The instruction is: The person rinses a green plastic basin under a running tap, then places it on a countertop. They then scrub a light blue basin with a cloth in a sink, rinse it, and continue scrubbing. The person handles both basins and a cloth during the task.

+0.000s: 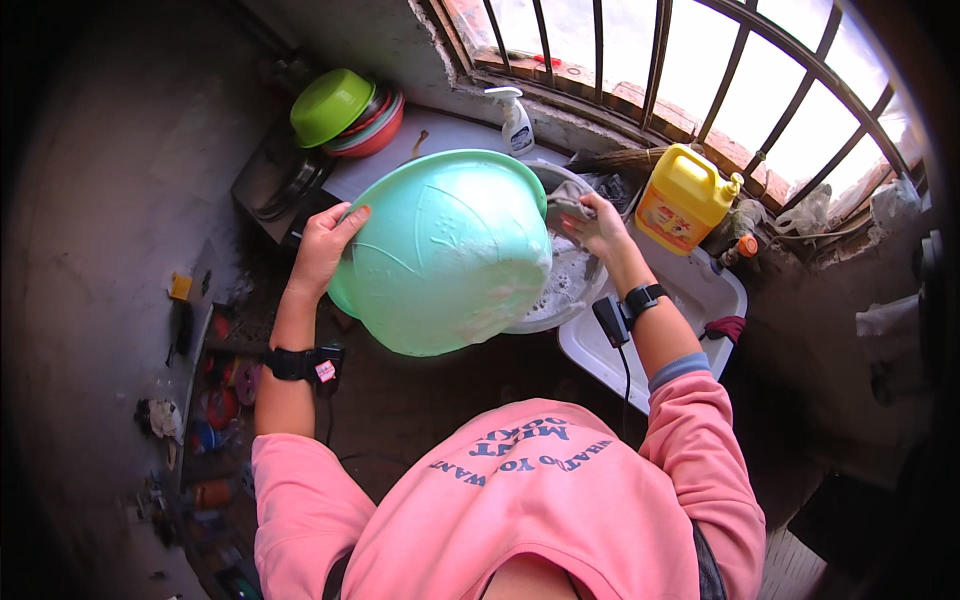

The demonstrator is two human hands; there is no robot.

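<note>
A mint-green plastic basin (450, 247) is tilted on its side, its outer wall and wet-looking base facing me. My left hand (326, 244) grips its rim at the left, thumb on the outside. Beyond its right rim, my right hand (596, 225) holds a grey cloth (568, 199). Whether that hand also touches the basin cannot be told. Partly behind the green basin stands a grey basin (592, 292) with sudsy water (562, 274) inside. The green basin's inside is hidden.
Stacked bowls with a lime-green basin (332, 107) stand at the back left. A white spray bottle (516, 124) is by the barred window. A yellow detergent jug (682, 199) stands near the white sink (652, 337), with a maroon cloth (725, 328) over its edge. Cluttered shelves (217, 405) lie left.
</note>
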